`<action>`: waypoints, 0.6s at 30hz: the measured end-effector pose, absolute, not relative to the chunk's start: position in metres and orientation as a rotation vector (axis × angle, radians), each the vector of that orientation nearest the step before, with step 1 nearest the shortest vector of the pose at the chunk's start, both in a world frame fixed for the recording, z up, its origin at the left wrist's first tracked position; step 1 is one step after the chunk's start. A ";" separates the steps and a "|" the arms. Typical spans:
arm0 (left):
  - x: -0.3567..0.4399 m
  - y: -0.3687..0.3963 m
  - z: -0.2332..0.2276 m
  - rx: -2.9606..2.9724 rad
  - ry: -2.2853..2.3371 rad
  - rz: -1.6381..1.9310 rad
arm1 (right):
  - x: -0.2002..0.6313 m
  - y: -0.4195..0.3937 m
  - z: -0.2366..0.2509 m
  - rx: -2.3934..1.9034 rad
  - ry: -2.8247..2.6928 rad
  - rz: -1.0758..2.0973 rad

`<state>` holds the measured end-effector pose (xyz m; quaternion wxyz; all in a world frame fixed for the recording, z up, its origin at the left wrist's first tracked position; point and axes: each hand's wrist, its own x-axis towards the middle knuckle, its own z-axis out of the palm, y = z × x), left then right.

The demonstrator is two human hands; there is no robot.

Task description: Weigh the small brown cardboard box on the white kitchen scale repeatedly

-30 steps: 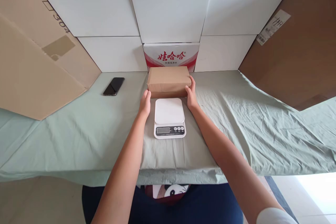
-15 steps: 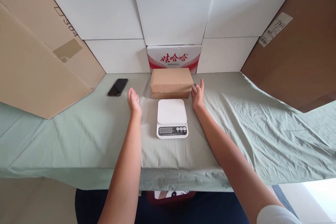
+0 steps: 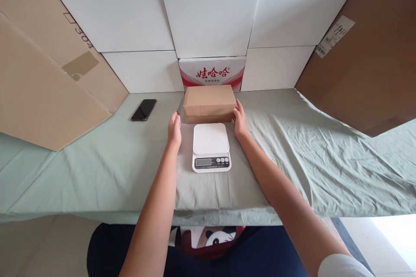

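A brown cardboard box (image 3: 209, 101) lies on the green cloth at the back of the table, just behind a white kitchen scale (image 3: 211, 145) with a dark display. My left hand (image 3: 174, 127) is open, fingers together, a little short of the box's left end. My right hand (image 3: 240, 119) is open too, its fingers lying against the box's right end. The scale sits between my forearms with nothing on its platform.
A black phone (image 3: 144, 109) lies at the back left. A red-and-white printed carton (image 3: 212, 72) and white box panels (image 3: 211, 17) stand behind the box. Brown cardboard sheets lean at the left (image 3: 48, 78) and right (image 3: 364, 69). The table's front edge (image 3: 211, 216) is near my lap.
A second ago both hands clasped the box's ends. Half a second ago they had let go and spread outward. Now they have closed back in, the right one reaching the box.
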<state>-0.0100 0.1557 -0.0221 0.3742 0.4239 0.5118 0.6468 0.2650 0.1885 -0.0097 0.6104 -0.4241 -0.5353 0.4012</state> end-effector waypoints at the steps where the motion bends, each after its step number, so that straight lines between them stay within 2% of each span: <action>1: -0.007 0.155 -0.022 1.130 1.295 1.642 | 0.263 0.186 -0.006 -0.953 -1.252 0.928; 9: 0.013 0.146 -0.006 1.446 1.163 1.558 | 0.255 0.168 0.017 -0.923 -1.379 0.871; 18: 0.016 0.116 0.005 1.371 1.060 1.715 | 0.261 0.150 0.019 -0.765 -1.397 0.827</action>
